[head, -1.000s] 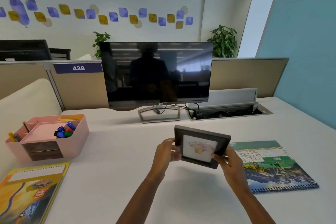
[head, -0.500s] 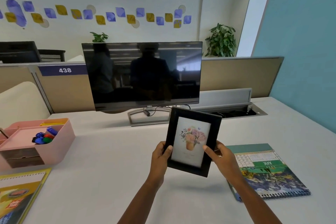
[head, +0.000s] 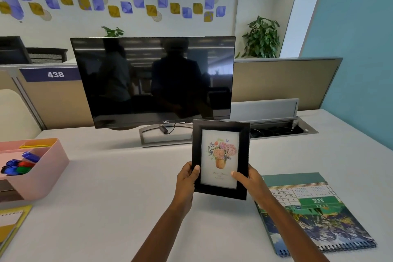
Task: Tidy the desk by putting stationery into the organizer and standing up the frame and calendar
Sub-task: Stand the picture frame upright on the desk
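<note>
A: Any writing you can read?

B: "DELL" on the bottom bezel of the monitor [head: 153, 81], and a white "438" on a purple label [head: 55, 74] on the partition behind it. The calendar [head: 312, 212] has a green month band that looks like "JUNE", upside down from here. The date grid above it is too small to read.

A: And the frame?

B: The frame [head: 221, 158] is black with a broad, flat moulding, and it is held upright facing the camera, just in front of the monitor's metal stand. The print inside shows flowers in a pot. The script under them is illegible.

A: The hands?

B: The left hand [head: 186, 181] grips the lower left edge and the right hand [head: 248, 178] the lower right. Each thumb lies on the front.

A: Where's the calendar?

B: It lies flat on the smooth pale surface [head: 119, 187], right of the frame, with its wire spiral binding on the near edge.

A: And on the left?

B: A pink, box-shaped organizer [head: 49, 176] with compartments stands there, holding blue, red and green markers [head: 19, 166].
</note>
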`<move>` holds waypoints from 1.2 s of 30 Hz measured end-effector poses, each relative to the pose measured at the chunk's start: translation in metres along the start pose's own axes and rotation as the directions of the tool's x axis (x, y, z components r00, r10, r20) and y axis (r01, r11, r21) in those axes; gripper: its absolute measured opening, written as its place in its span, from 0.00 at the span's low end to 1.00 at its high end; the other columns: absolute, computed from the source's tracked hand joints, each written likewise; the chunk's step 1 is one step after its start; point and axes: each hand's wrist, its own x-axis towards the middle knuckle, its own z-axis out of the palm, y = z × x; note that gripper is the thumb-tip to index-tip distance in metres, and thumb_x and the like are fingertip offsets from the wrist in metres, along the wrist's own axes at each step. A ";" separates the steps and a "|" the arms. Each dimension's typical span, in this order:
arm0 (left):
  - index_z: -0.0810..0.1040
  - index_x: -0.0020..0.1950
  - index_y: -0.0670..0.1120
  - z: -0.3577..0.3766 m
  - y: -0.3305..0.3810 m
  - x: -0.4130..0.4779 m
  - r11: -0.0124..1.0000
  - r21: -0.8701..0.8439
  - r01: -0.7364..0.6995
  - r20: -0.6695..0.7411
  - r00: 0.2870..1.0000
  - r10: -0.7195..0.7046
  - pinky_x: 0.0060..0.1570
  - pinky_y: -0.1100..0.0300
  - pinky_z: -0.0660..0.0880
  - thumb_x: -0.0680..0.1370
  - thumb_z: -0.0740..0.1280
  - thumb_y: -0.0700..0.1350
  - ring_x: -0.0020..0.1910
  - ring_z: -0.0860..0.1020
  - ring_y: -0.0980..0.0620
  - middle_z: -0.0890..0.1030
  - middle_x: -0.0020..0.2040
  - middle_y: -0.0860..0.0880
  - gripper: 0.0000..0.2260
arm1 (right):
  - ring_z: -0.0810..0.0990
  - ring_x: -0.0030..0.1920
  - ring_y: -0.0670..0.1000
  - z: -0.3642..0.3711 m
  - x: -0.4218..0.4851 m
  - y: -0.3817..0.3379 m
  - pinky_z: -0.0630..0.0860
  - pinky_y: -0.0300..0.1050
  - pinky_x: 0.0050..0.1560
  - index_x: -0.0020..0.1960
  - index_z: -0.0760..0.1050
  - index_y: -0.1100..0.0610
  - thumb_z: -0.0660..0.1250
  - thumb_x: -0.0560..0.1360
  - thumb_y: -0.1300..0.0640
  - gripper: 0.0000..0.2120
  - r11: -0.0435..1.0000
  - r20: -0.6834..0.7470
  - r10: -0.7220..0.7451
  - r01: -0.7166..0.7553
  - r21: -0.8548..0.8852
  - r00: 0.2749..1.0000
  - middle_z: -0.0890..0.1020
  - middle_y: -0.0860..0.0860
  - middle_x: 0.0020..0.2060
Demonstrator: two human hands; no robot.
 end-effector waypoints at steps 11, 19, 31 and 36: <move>0.72 0.50 0.51 0.006 -0.021 0.049 0.998 0.053 0.020 -0.011 1.000 -0.019 0.40 0.71 0.76 0.81 0.55 0.40 0.50 0.76 0.57 0.78 0.49 0.54 0.08 | 0.73 0.60 0.56 -0.009 0.053 0.021 0.72 0.48 0.59 0.66 0.64 0.62 0.62 0.64 0.58 0.31 0.996 0.117 0.082 -0.087 0.033 0.990 0.74 0.55 0.57; 0.70 0.56 0.48 -0.001 -0.033 0.064 0.999 0.044 0.019 -0.010 1.000 -0.018 0.43 0.71 0.76 0.81 0.56 0.39 0.52 0.75 0.56 0.77 0.51 0.53 0.07 | 0.71 0.64 0.58 -0.006 0.075 0.031 0.72 0.52 0.63 0.70 0.60 0.62 0.61 0.62 0.57 0.36 0.996 0.141 0.092 -0.090 -0.014 0.986 0.73 0.59 0.64; 0.69 0.56 0.46 -0.003 -0.047 0.060 0.981 0.193 -0.028 -0.015 0.999 0.031 0.43 0.74 0.75 0.80 0.59 0.38 0.53 0.75 0.56 0.75 0.55 0.49 0.07 | 0.70 0.65 0.60 -0.008 0.087 0.036 0.70 0.54 0.65 0.68 0.61 0.62 0.62 0.72 0.65 0.25 0.993 0.140 0.121 -0.122 0.003 0.983 0.73 0.59 0.62; 0.69 0.62 0.41 -0.006 -0.053 0.056 0.956 0.290 -0.050 -0.074 0.994 0.075 0.47 0.74 0.74 0.78 0.62 0.37 0.58 0.73 0.51 0.74 0.58 0.48 0.13 | 0.69 0.62 0.54 -0.020 0.077 0.039 0.73 0.46 0.59 0.68 0.59 0.57 0.64 0.72 0.65 0.27 0.996 0.109 0.069 -0.062 -0.067 0.992 0.67 0.57 0.67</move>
